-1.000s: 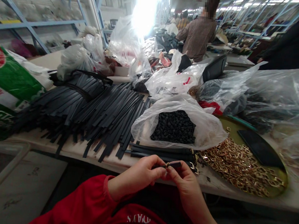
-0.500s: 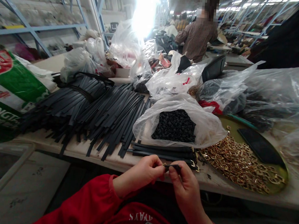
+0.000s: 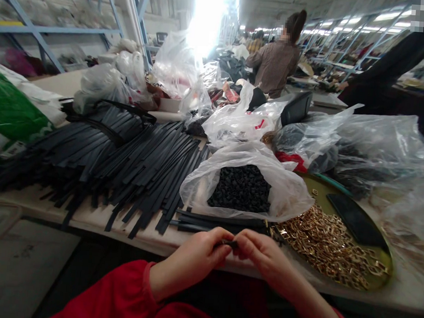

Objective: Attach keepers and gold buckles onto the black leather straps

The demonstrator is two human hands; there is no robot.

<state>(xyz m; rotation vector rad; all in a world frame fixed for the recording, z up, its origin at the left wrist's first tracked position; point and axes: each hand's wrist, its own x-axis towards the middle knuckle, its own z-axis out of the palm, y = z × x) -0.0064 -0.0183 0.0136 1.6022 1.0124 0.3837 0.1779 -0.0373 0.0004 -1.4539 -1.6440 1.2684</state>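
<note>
Close together at the table's front edge, my left hand and my right hand pinch a small dark piece between their fingertips. Fingers hide most of it. Just behind them lie black straps with gold buckles at their right ends. A plastic bag holds small black loops. Gold buckles are heaped on an olive round tray at the right. Many long black strips lie spread out on the left.
A green sack stands far left. Clear plastic bags crowd the back of the table. A dark flat object rests on the tray. One person stands beyond; a dark sleeve reaches in at upper right.
Both hands have turned inward and now cover more of the dark piece. The view has shifted slightly, and the dark-clothed person at the right has moved.
</note>
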